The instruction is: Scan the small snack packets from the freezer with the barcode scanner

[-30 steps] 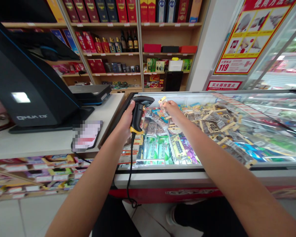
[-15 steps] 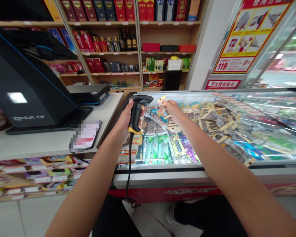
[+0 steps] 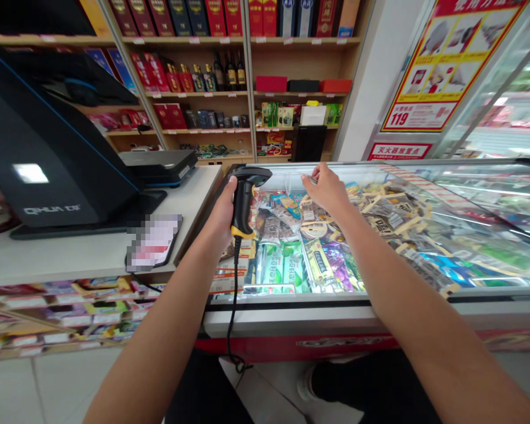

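My left hand (image 3: 223, 209) is closed around the grip of a black and yellow barcode scanner (image 3: 244, 206), held upright over the left end of the chest freezer (image 3: 291, 320). Its black cable (image 3: 235, 294) hangs down in front. Above the frozen goods, my right hand (image 3: 329, 189) pinches a small wrapped packet (image 3: 310, 178); only a thin edge of it shows, the rest being hidden by the fingers. Beneath the hands lie green-and-white ice cream packs (image 3: 281, 265), a yellow pack (image 3: 317, 262) and brown wrapped bars (image 3: 391, 215).
On the counter (image 3: 92, 259) at left stand a black checkout terminal (image 3: 57, 159) and a flat scale-like device (image 3: 163, 162), with a phone (image 3: 156, 241) near the edge. Shelves of boxes and bottles (image 3: 232, 70) line the back. The freezer's glass (image 3: 477, 206) covers the right side.
My right hand has moved slightly right and turned over, so the packet's pale yellow and brown face no longer shows. The scanner in my left hand has barely moved.
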Tool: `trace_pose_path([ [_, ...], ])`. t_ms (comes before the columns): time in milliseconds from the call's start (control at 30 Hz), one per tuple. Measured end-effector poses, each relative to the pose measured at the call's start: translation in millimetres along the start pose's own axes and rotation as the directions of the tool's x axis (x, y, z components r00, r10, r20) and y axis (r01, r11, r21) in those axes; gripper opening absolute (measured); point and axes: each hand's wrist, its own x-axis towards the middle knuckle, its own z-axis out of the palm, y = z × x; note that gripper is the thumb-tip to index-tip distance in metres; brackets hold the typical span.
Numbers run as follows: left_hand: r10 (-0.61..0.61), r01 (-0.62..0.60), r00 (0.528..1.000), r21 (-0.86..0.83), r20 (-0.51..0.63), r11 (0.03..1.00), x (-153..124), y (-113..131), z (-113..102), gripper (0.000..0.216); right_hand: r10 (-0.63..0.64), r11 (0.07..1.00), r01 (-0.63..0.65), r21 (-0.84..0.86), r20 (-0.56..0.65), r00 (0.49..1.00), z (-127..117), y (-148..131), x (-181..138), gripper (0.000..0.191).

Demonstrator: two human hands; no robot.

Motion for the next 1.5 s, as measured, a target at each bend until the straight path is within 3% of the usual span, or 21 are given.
trace_pose_path([
  [100, 0.025, -0.025, 0.999, -0.007, -0.025, 1.0, 1, -1, -1, 0.053, 0.083, 0.933, -0.065, -0.354, 0.036, 0.996, -11, 17, 0, 0.063],
  [200, 0.036, -0.036, 0.999, -0.005, -0.026, 0.999, 2, -2, -2, 0.052, 0.133, 0.879, -0.089, -0.468, 0.063, 0.989, -12, 20, -3, 0.072],
  [300, 0.04, -0.041, 0.998, -0.008, -0.056, 0.999, 3, 1, -3, 0.053, -0.003, 0.895, 0.018, -0.445, 0.035, 0.999, -2, 2, -14, 0.064],
  [400, 0.046, -0.048, 0.997, -0.028, -0.07, 0.998, 3, 10, -6, 0.056, -0.267, 0.917, 0.288, -0.277, 0.11, 0.957, 18, -30, -35, 0.048],
  [467, 0.071, -0.074, 0.995, -0.048, -0.068, 0.996, 0, 19, -10, 0.057, -0.516, 0.838, 0.541, -0.067, 0.222, 0.827, 35, -52, -57, 0.04],
  [567, 0.146, -0.151, 0.988, -0.099, -0.058, 0.984, -6, 32, -16, 0.059, -0.83, 0.532, 0.827, 0.182, 0.305, 0.467, 59, -77, -93, 0.051],
  [600, 0.175, -0.181, 0.983, -0.119, -0.059, 0.976, -8, 35, -18, 0.06, -0.868, 0.461, 0.859, 0.22, 0.312, 0.386, 65, -82, -103, 0.055],
  [667, 0.218, -0.226, 0.973, -0.147, -0.074, 0.963, -12, 39, -20, 0.06, -0.9, 0.376, 0.882, 0.283, 0.34, 0.274, 75, -89, -119, 0.057],
  [767, 0.217, -0.229, 0.972, -0.156, -0.09, 0.961, -13, 37, -20, 0.059, -0.901, 0.347, 0.873, 0.342, 0.379, 0.21, 79, -91, -125, 0.045],
  [900, 0.19, -0.202, 0.977, -0.144, -0.093, 0.969, -9, 33, -18, 0.058, -0.868, 0.44, 0.816, 0.374, 0.411, 0.28, 67, -85, -111, 0.03],
  [1033, 0.158, -0.165, 0.985, -0.104, -0.075, 0.981, -8, 31, -18, 0.057, -0.776, 0.576, 0.725, 0.377, 0.53, 0.341, 49, -72, -88, 0.036],
  [1100, 0.145, -0.149, 0.988, -0.086, -0.054, 0.985, -9, 29, -16, 0.058, -0.705, 0.678, 0.644, 0.353, 0.561, 0.434, 43, -61, -74, 0.04],
  [1167, 0.136, -0.139, 0.99, -0.07, -0.036, 0.988, -9, 27, -13, 0.058, -0.62, 0.782, 0.494, 0.38, 0.542, 0.567, 40, -45, -56, 0.043],
  [1233, 0.125, -0.126, 0.992, -0.054, -0.024, 0.991, -9, 23, -10, 0.058, -0.532, 0.825, 0.306, 0.475, 0.473, 0.702, 39, -28, -37, 0.049],
  [1300, 0.098, -0.099, 0.995, -0.028, -0.025, 0.995, -7, 18, -8, 0.057, -0.433, 0.78, 0.104, 0.617, 0.413, 0.801, 37, -11, -21, 0.053],
  [1333, 0.083, -0.083, 0.996, -0.01, -0.034, 0.996, -6, 16, -7, 0.057, -0.384, 0.712, -0.006, 0.702, 0.396, 0.834, 36, -5, -15, 0.054],
  [1433, 0.059, -0.056, 0.996, 0.054, -0.059, 0.997, -4, 7, -7, 0.055, -0.279, 0.404, -0.263, 0.876, 0.392, 0.877, 32, 6, -5, 0.059],
  [1500, 0.06, -0.056, 0.998, 0.088, -0.037, 0.995, -4, 3, -6, 0.054, -0.236, 0.264, -0.342, 0.902, 0.404, 0.884, 28, 7, -4, 0.061],
])
